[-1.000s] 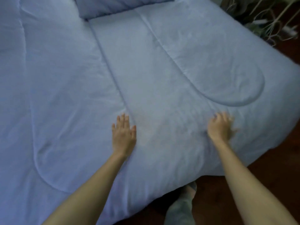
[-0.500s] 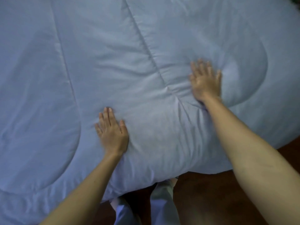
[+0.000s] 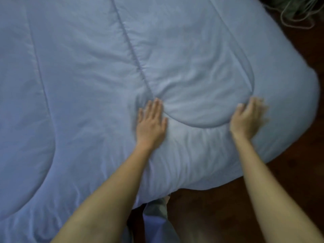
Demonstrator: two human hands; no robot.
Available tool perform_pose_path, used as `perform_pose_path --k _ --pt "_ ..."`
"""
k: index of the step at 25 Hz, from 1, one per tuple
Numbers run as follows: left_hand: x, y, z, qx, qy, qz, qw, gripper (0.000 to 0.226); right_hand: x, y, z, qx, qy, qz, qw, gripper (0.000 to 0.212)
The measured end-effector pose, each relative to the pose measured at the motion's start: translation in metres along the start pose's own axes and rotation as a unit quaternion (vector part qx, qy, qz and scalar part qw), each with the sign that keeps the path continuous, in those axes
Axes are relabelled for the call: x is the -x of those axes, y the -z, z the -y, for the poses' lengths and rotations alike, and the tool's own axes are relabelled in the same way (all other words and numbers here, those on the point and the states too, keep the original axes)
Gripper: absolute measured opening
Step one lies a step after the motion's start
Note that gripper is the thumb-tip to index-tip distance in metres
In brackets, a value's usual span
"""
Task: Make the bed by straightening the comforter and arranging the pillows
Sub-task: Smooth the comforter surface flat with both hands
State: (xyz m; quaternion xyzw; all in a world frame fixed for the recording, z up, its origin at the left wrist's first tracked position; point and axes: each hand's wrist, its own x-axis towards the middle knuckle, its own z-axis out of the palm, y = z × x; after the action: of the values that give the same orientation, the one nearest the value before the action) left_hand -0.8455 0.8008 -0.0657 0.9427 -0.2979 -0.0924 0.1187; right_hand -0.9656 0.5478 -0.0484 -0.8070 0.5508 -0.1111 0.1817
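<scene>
- Nearest: dark wooden floor and a grey trouser leg below the bed's edge.
- Left hand flat, grip released, palm pressed on the blue comforter spread over the bed.
- Right hand likewise released, resting on the comforter near its corner, fingers blurred.
- Farthest, top right: pale tangle, too blurred to name.
</scene>
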Motion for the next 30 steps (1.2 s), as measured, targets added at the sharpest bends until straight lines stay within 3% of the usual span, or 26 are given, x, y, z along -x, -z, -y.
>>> perform_pose_path --k 2,4,6,8,10,12,14,17,19,21,22,23,24,27,28,30 --pt "0.008 0.008 0.049 -0.036 0.079 -0.019 0.996 0.063 0.049 -0.025 0.053 -0.058 0.137 0.038 0.988 0.059" --pt "0.025 0.020 0.096 -0.039 0.141 -0.022 0.989 0.059 0.119 -0.050 0.092 -0.076 0.282 0.105 0.951 0.058" --pt "0.045 0.031 0.129 -0.033 0.222 -0.023 0.974 0.060 0.183 -0.063 0.107 -0.014 0.460 0.161 0.873 0.053" --pt "0.057 0.036 0.144 -0.039 0.271 -0.024 0.961 0.064 0.199 -0.066 0.095 0.048 0.550 0.177 0.815 0.047" --pt "0.057 0.038 0.144 -0.030 0.293 -0.029 0.955 0.067 0.176 -0.065 0.071 0.059 0.524 0.139 0.838 0.046" --pt "0.053 0.038 0.128 0.006 0.294 -0.036 0.955 0.064 0.142 -0.051 0.038 0.103 0.423 0.138 0.890 0.048" --pt "0.050 0.034 0.096 0.036 0.240 -0.044 0.969 0.064 0.103 -0.029 0.007 0.133 0.316 0.145 0.928 0.054" --pt "0.046 0.028 0.039 0.052 0.117 -0.021 0.991 0.068 0.046 -0.001 -0.024 0.173 0.216 0.190 0.942 0.056" --pt "0.030 0.030 0.009 0.060 0.057 -0.025 0.996 0.074 0.009 0.017 -0.032 0.148 0.085 0.178 0.969 0.054" --pt "0.006 0.032 -0.018 0.063 0.040 -0.034 0.997 0.081 -0.038 0.031 -0.025 0.071 -0.102 0.127 0.984 0.055" --pt "-0.010 0.031 -0.033 0.063 0.044 -0.043 0.996 0.084 -0.064 0.035 -0.013 0.044 -0.129 0.106 0.985 0.055" --pt "-0.026 0.028 -0.051 0.064 0.049 -0.049 0.995 0.085 -0.086 0.034 0.002 0.030 -0.091 0.099 0.990 0.055" --pt "-0.043 0.023 -0.075 0.069 0.055 -0.052 0.995 0.086 -0.109 0.031 0.018 0.018 -0.002 0.119 0.993 0.053" --pt "-0.083 -0.008 -0.158 0.092 0.085 -0.050 0.991 0.081 -0.148 0.009 0.042 0.055 0.266 0.269 0.924 0.050" --pt "-0.092 -0.021 -0.186 0.094 0.105 -0.045 0.989 0.077 -0.161 0.003 0.031 0.084 0.314 0.281 0.903 0.051" --pt "-0.108 -0.045 -0.235 0.065 0.166 -0.043 0.983 0.072 -0.201 0.005 -0.013 0.112 0.349 0.237 0.900 0.051"
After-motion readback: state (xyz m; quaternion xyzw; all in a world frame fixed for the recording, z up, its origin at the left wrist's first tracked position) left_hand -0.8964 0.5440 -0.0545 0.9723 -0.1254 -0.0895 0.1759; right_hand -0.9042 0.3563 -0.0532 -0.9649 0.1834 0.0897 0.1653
